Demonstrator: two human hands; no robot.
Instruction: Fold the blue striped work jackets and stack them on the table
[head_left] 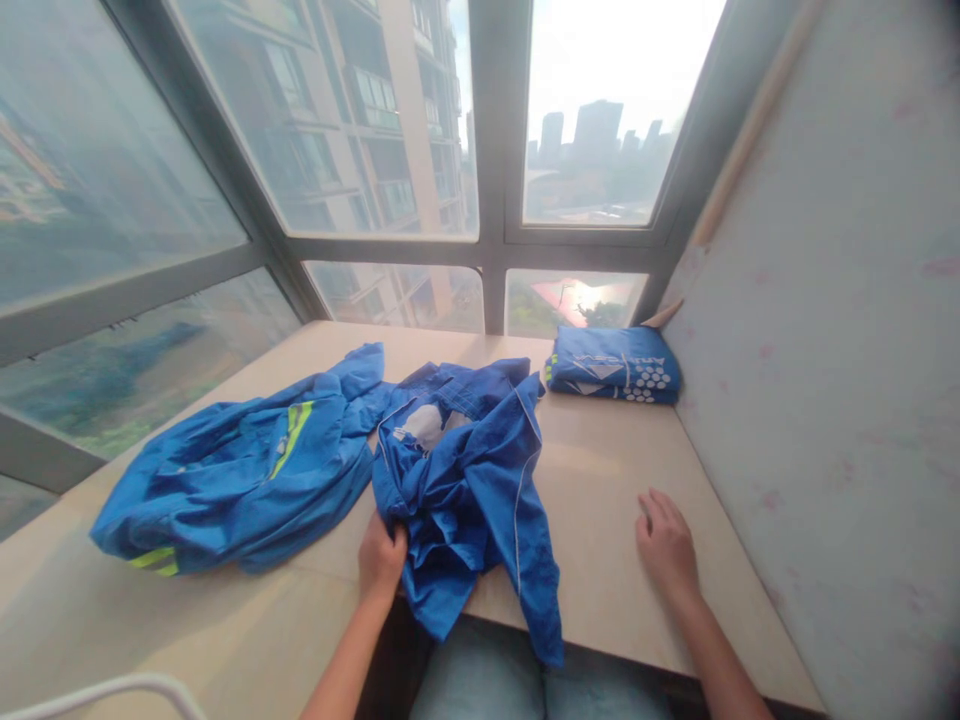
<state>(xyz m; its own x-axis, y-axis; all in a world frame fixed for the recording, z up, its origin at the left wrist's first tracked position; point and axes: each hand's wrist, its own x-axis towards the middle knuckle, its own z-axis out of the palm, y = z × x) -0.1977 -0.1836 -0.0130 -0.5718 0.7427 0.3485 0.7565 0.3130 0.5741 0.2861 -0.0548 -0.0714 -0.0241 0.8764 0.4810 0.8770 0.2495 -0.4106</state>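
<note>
1. The crumpled blue garment (480, 480) lies mid-table, its lower end draping over the near edge of the table (600, 540) at six o'clock.
2. Between its seven and eight o'clock, the left hand (382, 555) grasps the cloth's side.
3. Between three and four o'clock, the right hand (667, 548) holds nothing, fingers loosely curled.
4. At nine o'clock lies a striped blue garment (240, 480); near two o'clock, a folded blue bundle (615, 362).
</note>
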